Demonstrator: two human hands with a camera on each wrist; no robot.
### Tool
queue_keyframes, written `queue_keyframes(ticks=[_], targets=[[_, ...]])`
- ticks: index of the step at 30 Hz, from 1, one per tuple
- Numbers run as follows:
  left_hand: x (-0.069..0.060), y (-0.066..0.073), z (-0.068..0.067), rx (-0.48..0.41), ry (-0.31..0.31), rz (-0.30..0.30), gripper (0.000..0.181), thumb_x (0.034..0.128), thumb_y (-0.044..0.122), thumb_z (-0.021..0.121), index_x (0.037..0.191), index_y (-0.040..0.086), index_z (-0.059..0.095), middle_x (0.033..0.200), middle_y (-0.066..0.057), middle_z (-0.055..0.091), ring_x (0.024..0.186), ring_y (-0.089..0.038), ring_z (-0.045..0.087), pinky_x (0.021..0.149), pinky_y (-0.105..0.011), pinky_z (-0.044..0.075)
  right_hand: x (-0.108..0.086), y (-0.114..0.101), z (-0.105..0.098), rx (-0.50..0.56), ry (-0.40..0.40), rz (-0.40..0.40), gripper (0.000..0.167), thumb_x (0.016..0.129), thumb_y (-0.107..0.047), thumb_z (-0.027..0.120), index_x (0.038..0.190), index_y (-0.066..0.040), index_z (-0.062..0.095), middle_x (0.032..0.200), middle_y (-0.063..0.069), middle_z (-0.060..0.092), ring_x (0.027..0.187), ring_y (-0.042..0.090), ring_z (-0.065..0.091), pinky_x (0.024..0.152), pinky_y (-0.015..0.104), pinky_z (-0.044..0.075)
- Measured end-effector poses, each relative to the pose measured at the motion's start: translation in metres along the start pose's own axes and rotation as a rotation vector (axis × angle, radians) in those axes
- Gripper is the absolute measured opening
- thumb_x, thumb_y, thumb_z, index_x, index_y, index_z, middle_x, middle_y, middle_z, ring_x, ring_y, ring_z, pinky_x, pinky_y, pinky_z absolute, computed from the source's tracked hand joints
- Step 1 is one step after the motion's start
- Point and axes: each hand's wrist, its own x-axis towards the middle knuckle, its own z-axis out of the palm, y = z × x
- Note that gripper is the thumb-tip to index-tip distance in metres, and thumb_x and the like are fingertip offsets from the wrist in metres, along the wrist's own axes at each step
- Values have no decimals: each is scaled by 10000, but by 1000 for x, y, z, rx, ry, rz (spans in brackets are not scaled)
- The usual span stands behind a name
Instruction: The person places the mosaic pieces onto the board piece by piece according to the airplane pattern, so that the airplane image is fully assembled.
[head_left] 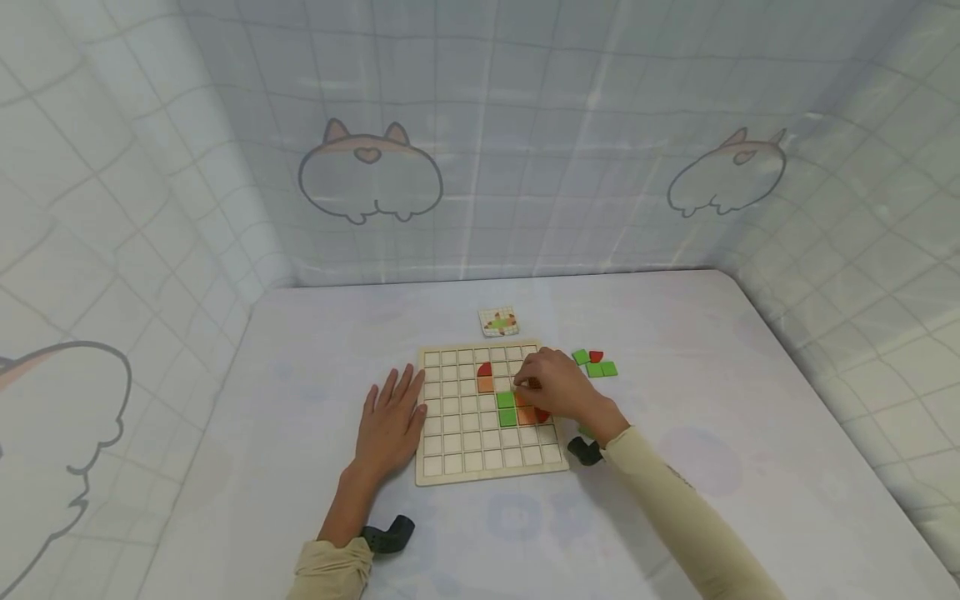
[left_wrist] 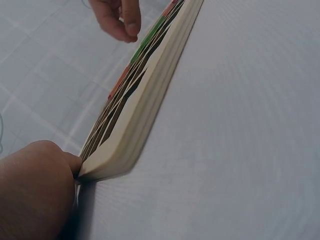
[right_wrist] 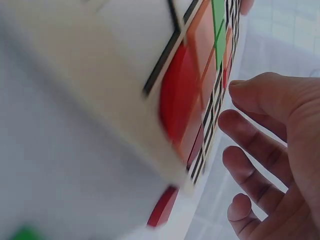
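A square wooden grid board (head_left: 459, 458) lies on the table. My left hand (head_left: 387, 429) lies flat beside it, fingers spread, touching its left edge. Over the board's right half, my right hand (head_left: 558, 385) bends its fingers, thumb and index close together. The left wrist view shows a tiny orange-red spot at those fingertips; whether a tile is pinched there is unclear. In the cells sit green tiles (head_left: 507, 417), orange tiles (head_left: 527, 416) and red rounded tiles (right_wrist: 180, 92). One red tile (head_left: 484, 369) stands above an orange tile (head_left: 486, 384). The right hand covers some cells.
A small pattern card (head_left: 498, 322) lies behind the board. To the right are several loose green tiles (head_left: 602, 369) and a red tile (head_left: 596, 356). A dark wrist device (head_left: 388, 535) is on the left wrist. Patterned cloth walls (head_left: 510, 233) surround the table.
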Motion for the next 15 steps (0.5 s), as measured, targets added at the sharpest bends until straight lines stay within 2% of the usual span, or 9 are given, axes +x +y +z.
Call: queue_keyframes(ticks=[9, 15], targets=[[-4, 3, 4, 6, 31, 8, 565, 1024, 274, 448, 1546, 102, 320, 1597, -121, 248, 1479, -328, 124, 1160, -549, 57, -28, 21, -13, 36, 14, 102, 98, 864, -117, 745, 942, -145, 797, 872, -73, 682, 796, 145, 532, 729, 311, 437], [-7, 4, 6, 8, 24, 6, 567, 1029, 288, 430, 1552, 105, 306, 1603, -114, 234, 1482, -319, 112, 1163, -537, 42, -47, 40, -20, -42, 35, 194, 118, 865, -152, 759, 975, -109, 771, 969, -6, 688, 893, 205, 585, 824, 394, 501]])
